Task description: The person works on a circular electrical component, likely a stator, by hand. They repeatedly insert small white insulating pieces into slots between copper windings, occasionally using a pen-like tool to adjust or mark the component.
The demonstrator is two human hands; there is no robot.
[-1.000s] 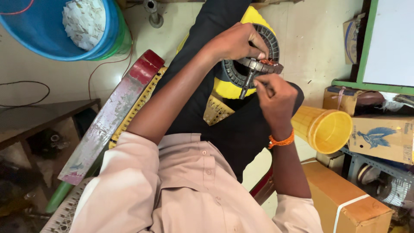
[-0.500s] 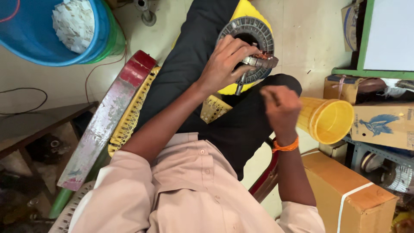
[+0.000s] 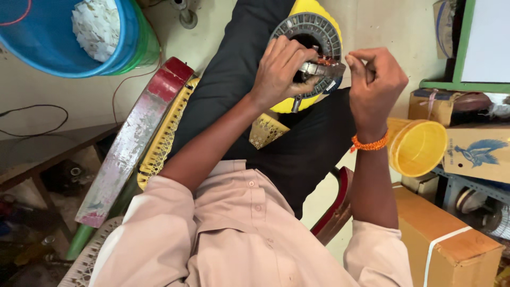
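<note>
A grey slotted metal ring [image 3: 307,24], like a motor stator, rests on my lap over a yellow object [image 3: 314,7]. My left hand [image 3: 280,70] grips the ring's near side, fingers wrapped over a small metal part with copper-coloured wire [image 3: 320,66]. A thin dark rod [image 3: 295,102] sticks out below that hand. My right hand [image 3: 375,79] hovers just right of the ring, fingertips pinched together; nothing can be made out between them. An orange thread band [image 3: 368,143] circles that wrist.
A yellow plastic cup [image 3: 419,146] lies on its side at my right, beside cardboard boxes [image 3: 449,239]. A blue tub [image 3: 79,37] with white scraps stands at upper left. A red-and-grey plank [image 3: 133,138] and a yellow mesh piece [image 3: 159,143] lean at my left.
My right hand has drawn away from the ring toward the right, fingers now pinched. My left hand has stayed on the ring, shifting its grip over the near side.
</note>
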